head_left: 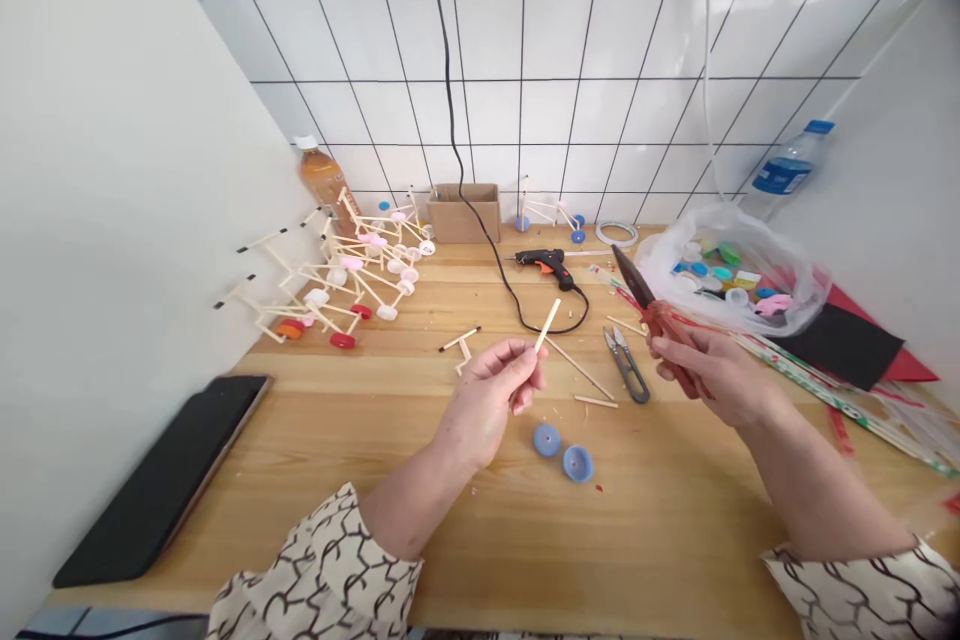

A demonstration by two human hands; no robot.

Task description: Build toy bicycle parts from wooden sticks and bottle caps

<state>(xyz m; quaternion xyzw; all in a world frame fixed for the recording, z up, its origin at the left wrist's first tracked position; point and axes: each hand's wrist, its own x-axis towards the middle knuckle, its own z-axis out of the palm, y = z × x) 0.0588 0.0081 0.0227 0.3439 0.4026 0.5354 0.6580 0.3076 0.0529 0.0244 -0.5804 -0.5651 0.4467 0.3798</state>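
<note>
Pinched between the thumb and fingers of my left hand (495, 395) is a short pale wooden stick (548, 323), its free end pointing up and away. My right hand (712, 375) grips red-handled pliers (660, 315), the dark jaws tilted up to the left. Two blue bottle caps (562, 453) lie on the table just below my left hand. A small T-shaped stick piece (460, 348) rests left of that hand. Between the hands lie thread snips (626, 365), a longer thin stick (581, 368) and a short cut stick (596, 401).
A black glue gun (547, 265) with a looping cord lies farther back. Several stick-and-cap models (352, 265) crowd the left, near an orange drink bottle (330, 185). A plastic bag of caps (731, 270) sits right. A cardboard box (465, 214) stands behind; a dark tablet (161, 475) lies front left.
</note>
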